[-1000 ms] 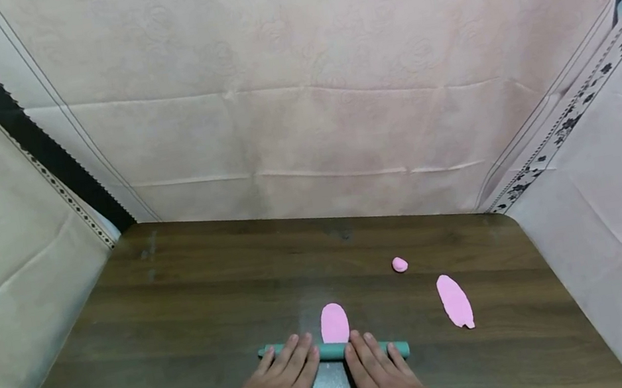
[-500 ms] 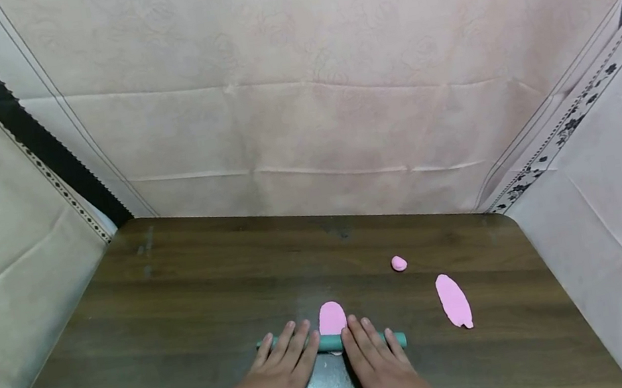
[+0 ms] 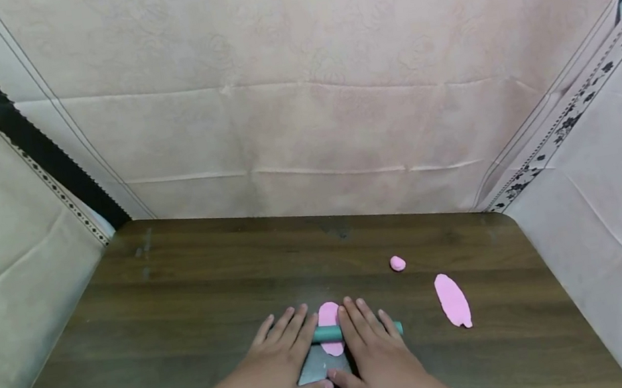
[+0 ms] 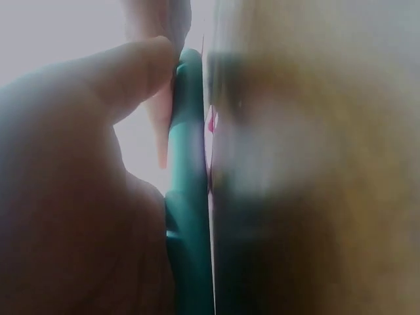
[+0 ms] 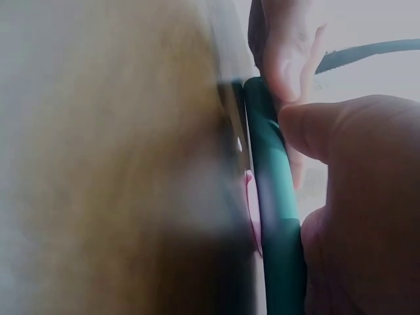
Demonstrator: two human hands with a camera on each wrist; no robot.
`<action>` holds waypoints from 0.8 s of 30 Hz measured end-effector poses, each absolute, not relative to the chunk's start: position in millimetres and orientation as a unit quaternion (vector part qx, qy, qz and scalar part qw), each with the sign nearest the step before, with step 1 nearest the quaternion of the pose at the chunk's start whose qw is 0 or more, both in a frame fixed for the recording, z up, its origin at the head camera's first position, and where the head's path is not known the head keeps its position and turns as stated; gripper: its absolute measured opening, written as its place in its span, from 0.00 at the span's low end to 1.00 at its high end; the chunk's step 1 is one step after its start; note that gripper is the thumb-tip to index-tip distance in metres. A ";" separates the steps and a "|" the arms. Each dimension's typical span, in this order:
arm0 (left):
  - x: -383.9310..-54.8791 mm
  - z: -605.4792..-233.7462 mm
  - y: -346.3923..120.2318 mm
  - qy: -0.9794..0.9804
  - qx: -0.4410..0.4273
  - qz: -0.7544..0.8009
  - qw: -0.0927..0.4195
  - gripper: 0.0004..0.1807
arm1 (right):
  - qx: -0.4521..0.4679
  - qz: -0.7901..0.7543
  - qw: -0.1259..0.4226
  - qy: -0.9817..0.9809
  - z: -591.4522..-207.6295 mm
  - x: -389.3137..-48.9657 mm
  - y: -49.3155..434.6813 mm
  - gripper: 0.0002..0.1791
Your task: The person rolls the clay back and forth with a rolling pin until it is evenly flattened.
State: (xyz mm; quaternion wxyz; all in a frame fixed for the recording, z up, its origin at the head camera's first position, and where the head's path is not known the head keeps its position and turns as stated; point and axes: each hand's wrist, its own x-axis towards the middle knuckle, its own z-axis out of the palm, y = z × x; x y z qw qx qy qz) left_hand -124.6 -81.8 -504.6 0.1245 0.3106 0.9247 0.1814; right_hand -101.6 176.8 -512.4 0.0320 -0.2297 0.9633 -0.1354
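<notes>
A green rolling pin [image 3: 327,334] lies crosswise over a flattened pink piece of clay [image 3: 333,349] on the table. My left hand [image 3: 273,367] rests flat on the pin's left part, fingers straight and pointing away from me. On its right part presses my right hand [image 3: 380,358], fingers likewise extended. Both thumbs point inward and nearly meet below the pin. In the left wrist view the green rolling pin [image 4: 189,164] runs under the palm. The right wrist view shows a pink clay edge [image 5: 253,210] beneath the pin.
A small pink clay ball [image 3: 397,263] sits on the wooden table [image 3: 210,289] beyond the right hand. Farther right lies a flat, elongated pink clay piece [image 3: 453,300]. Pale cloth [image 3: 300,122] hangs behind the table and along both sides.
Both hands have moved forward, away from the body, rolling the pin over the pink clay. The clay's near end now shows on the body side of the pin.
</notes>
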 end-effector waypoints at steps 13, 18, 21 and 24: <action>-164.9 -499.6 -73.7 0.933 0.278 0.185 0.132 0.45 | -0.211 -0.131 0.060 0.967 -508.8 -147.2 169.5 0.46; -179.0 -498.5 -69.2 0.939 0.263 0.182 0.128 0.42 | -0.205 -0.111 0.054 0.971 -505.4 -161.5 168.8 0.43; -189.5 -499.8 -66.1 0.943 0.256 0.178 0.119 0.41 | -0.201 -0.105 0.049 0.973 -505.4 -170.4 170.0 0.42; -201.5 -501.8 -63.5 0.946 0.244 0.178 0.116 0.40 | -0.201 -0.100 0.051 0.973 -506.9 -181.7 171.8 0.43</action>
